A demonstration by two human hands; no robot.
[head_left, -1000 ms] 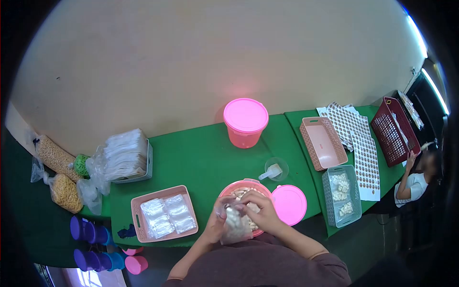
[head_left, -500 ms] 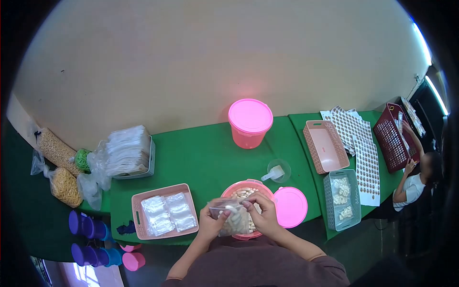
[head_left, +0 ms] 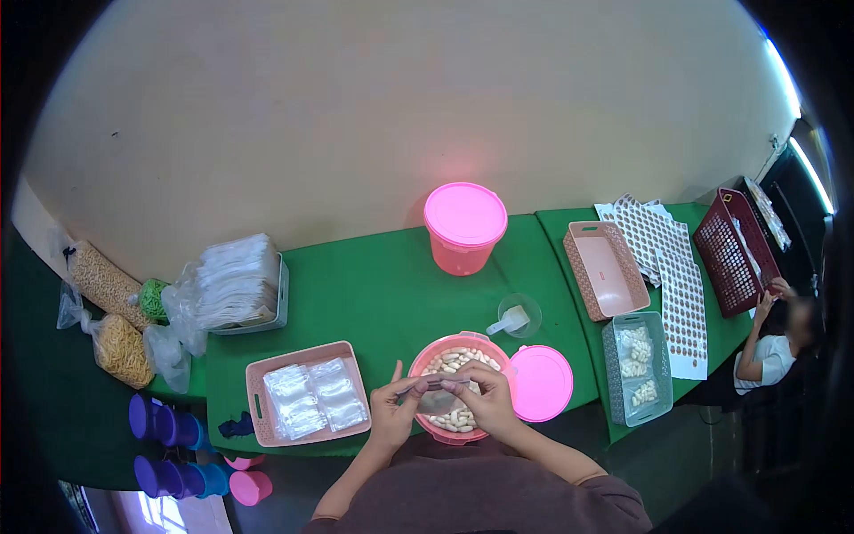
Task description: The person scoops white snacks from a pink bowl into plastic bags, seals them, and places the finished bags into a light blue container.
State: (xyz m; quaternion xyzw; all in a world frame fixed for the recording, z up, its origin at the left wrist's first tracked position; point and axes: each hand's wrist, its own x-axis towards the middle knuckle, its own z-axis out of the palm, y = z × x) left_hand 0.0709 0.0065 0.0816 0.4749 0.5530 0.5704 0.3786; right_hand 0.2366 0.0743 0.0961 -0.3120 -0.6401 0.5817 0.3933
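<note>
My left hand and my right hand both pinch the top edge of a clear plastic bag, thumbs facing each other. The bag hangs over an uncovered pink bucket. White, oblong snack pieces lie in the bucket, partly hidden by my hands and the bag. How much the bag contains is hard to make out. To the bucket's right lies its round pink lid. Behind it, a white scoop rests on a clear round dish.
On my left, a pink basket holds flat clear bags. Farther back stand a lidded pink bucket and a tray of white packets. At right are a pink basket, a grey basket with filled bags, sticker sheets and a co-worker.
The bag has tipped, so its top edge faces me and less of its body shows. My left fingers have lifted. The co-worker's hands have moved lower by the maroon basket.
</note>
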